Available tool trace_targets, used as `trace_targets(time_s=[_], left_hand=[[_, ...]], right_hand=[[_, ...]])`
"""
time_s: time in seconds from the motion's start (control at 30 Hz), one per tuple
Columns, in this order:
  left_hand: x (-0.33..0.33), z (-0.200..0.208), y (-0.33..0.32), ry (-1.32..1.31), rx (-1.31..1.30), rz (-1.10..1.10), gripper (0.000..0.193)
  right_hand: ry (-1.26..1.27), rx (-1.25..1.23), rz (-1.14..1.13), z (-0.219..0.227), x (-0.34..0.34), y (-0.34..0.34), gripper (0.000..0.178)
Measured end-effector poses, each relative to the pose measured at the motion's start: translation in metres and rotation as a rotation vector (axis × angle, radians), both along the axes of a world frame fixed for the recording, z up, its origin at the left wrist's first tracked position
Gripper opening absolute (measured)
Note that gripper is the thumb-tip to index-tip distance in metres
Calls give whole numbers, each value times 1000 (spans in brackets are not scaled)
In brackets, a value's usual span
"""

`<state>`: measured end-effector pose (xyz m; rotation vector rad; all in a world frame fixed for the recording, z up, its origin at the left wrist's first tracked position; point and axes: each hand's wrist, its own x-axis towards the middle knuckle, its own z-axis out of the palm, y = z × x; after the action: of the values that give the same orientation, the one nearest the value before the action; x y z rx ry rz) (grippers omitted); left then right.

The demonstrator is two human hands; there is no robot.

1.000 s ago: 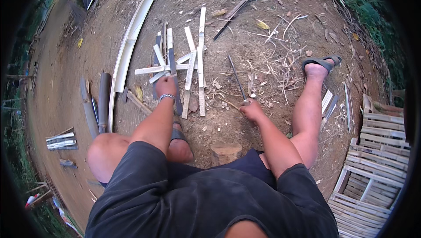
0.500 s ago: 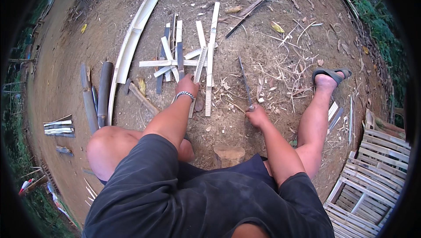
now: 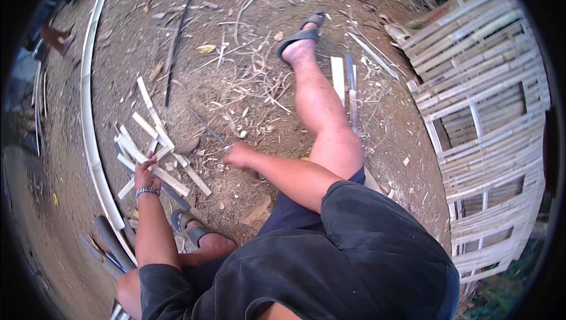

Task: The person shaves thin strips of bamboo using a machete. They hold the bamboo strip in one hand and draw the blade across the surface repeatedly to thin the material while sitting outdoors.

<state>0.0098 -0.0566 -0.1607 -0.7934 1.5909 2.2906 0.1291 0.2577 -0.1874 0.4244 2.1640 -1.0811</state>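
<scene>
My left hand (image 3: 146, 176), with a chain bracelet at the wrist, is at the loose pile of split bamboo strips. Its fingers close round a pale bamboo strip (image 3: 132, 148), though the palm side is hidden. More pale strips (image 3: 155, 115) lie crossed on the ground beyond and beside it. My right hand (image 3: 239, 156) is wrapped round the handle of a knife (image 3: 210, 128). The knife's narrow dark blade points away and to the left, low over the ground, apart from the strips. Between my legs is a wooden block (image 3: 257, 212).
A long split bamboo length (image 3: 89, 102) curves along the left, with dark bamboo pieces (image 3: 112, 240) near its lower end. Curled shavings (image 3: 265, 81) litter the ground ahead. A slatted bamboo panel (image 3: 471, 125) stands at right. Another person's limb (image 3: 56, 38) shows at upper left.
My view has swung to the right, so the strips sit further left and more of the slatted panel shows. My left hand has shifted onto a pale strip; my right still holds the knife.
</scene>
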Motion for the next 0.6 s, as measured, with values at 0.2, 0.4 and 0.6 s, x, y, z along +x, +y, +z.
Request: trace_targets(time_s=[0.2, 0.4, 0.6], left_hand=[[-28, 48, 39, 102, 68, -37, 48], [-18, 111, 115, 121, 231, -133, 47], [2, 122, 156, 176, 148, -15, 46]], right_hand=[[11, -307, -406, 87, 5, -21, 67], [235, -624, -690, 132, 20, -19, 59], [365, -691, -776, 105, 18, -11, 30]])
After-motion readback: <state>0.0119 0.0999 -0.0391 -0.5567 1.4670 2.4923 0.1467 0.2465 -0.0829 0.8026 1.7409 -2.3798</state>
